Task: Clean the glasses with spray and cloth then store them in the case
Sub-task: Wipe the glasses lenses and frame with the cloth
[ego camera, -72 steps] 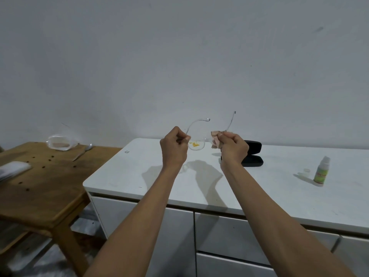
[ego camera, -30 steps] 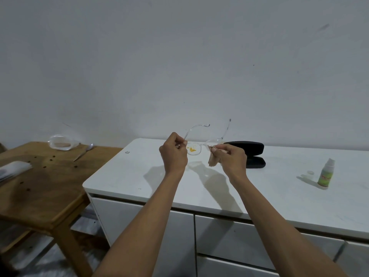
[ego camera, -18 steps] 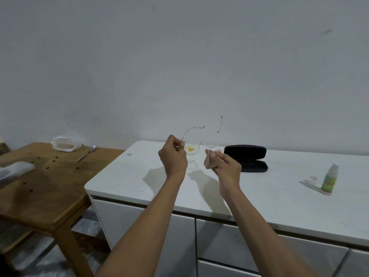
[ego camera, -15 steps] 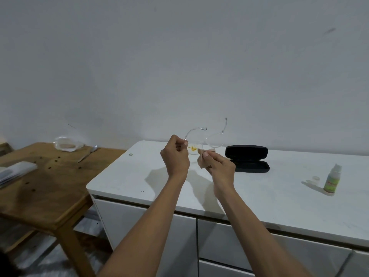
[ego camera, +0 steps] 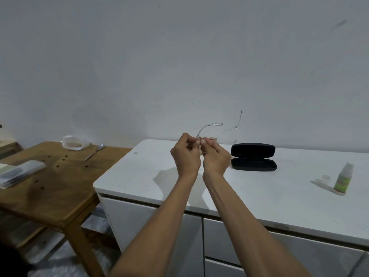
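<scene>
both hands are raised just left of the open black case. the left hand pinches the clear glasses; the right hand pinches a cloth at one lens. a hard squeeze could bend the thin frame. the lenses are nearly invisible, the cloth mostly hidden.

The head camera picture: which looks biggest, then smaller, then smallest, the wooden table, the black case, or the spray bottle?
1. Wooden table, but it is nearer the camera.
2. Black case.
3. Spray bottle.
</scene>
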The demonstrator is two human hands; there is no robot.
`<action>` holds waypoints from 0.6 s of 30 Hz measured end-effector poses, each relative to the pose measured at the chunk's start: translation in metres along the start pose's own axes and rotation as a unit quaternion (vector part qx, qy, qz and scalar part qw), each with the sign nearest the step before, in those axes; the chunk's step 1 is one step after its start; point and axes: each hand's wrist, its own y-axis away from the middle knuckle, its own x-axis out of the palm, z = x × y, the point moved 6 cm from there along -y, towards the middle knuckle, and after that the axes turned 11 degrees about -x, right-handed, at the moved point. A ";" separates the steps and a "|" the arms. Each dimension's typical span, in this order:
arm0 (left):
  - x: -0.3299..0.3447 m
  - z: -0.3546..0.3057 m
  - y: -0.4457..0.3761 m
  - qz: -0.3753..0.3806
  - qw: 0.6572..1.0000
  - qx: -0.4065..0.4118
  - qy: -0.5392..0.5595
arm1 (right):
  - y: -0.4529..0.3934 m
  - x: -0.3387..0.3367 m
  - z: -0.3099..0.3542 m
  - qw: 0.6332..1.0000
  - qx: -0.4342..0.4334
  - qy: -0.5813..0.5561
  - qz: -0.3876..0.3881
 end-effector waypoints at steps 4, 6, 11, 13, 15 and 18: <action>-0.004 0.005 -0.006 -0.005 1.000 -0.009 -0.001 | -0.007 0.001 0.002 0.992 0.021 0.049 0.111; -0.003 0.012 -0.009 -0.001 1.000 -0.019 -0.005 | -0.007 -0.002 0.003 0.987 0.036 0.067 0.139; -0.005 0.022 -0.013 0.034 0.999 -0.029 -0.015 | -0.006 -0.013 0.011 0.977 0.031 0.111 0.179; -0.004 0.020 -0.013 0.055 0.998 -0.022 -0.018 | -0.007 -0.016 0.014 0.980 0.018 0.126 0.154; -0.003 0.018 -0.012 0.068 0.997 -0.021 -0.018 | -0.007 -0.020 0.016 0.983 -0.002 0.146 0.110; -0.002 0.017 -0.010 0.084 0.996 -0.023 -0.016 | -0.004 -0.021 0.018 0.986 -0.027 0.147 0.071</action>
